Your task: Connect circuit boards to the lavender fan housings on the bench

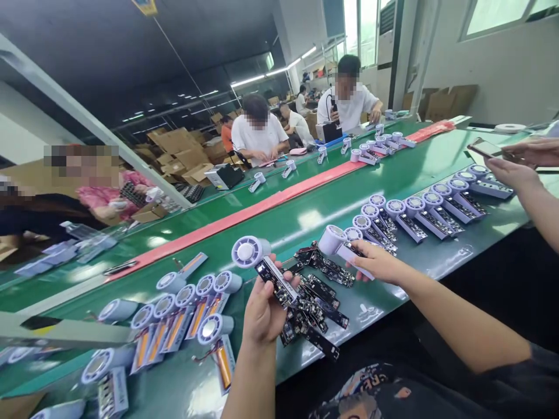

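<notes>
My left hand (266, 299) is wrapped round a lilac handheld fan (251, 251), its round head up and a black circuit board showing along the handle. To the right, my right hand (371, 262) grips the handle of a second lilac fan (334, 238) with thumb and fingers. Between and below the hands lies a loose pile of black circuit boards (317, 302) on the green table. Left of my left hand are several fans with orange batteries (174, 326) in open handles. Beyond my right hand, a row of fans with boards (414, 209) runs rightwards.
A red strip (244, 206) runs along the green table (301, 218). Another person's hands (515, 166) hold a flat object at the right. Several people sit across the table, with more fans (384, 142) before them. A pale metal bar (65, 333) crosses the lower left.
</notes>
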`<state>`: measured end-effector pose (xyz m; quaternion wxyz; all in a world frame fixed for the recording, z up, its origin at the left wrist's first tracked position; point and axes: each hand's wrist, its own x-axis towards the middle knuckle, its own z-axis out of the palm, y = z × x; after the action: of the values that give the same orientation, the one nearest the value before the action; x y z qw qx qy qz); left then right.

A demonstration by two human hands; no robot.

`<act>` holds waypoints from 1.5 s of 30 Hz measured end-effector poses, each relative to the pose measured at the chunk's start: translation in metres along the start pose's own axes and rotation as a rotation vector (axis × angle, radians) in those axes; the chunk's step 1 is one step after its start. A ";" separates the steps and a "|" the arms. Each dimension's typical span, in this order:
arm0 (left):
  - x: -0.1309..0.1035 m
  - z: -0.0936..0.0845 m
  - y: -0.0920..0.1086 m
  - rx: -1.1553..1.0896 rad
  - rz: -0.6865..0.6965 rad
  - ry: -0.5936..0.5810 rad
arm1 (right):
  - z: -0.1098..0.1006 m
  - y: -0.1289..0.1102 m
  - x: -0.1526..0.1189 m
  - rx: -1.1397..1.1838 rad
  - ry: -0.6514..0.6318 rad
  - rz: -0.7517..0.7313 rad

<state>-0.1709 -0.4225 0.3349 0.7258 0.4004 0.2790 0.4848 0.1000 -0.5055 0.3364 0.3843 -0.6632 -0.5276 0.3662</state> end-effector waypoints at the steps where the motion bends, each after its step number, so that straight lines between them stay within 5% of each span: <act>1: 0.003 -0.002 0.003 0.002 0.008 -0.001 | 0.002 -0.006 -0.001 0.078 -0.008 -0.014; 5: 0.015 0.002 0.013 0.028 0.084 -0.024 | 0.013 -0.032 0.003 0.384 0.050 -0.113; 9: 0.033 0.027 0.028 0.042 0.229 -0.067 | 0.020 -0.064 0.023 0.728 0.179 -0.295; 17: 0.072 0.075 0.044 -0.076 0.389 -0.117 | 0.051 -0.111 0.074 0.833 0.220 -0.577; 30: 0.094 0.067 0.033 -0.017 0.340 -0.150 | 0.073 -0.089 0.114 0.684 0.323 -0.597; 45: 0.100 0.064 0.028 -0.072 0.303 -0.184 | 0.076 -0.091 0.115 0.761 0.318 -0.568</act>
<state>-0.0959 -0.3442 0.3907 0.6807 0.4542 0.1304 0.5598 0.0142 -0.3699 0.3751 0.7591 -0.3539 -0.4512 0.3080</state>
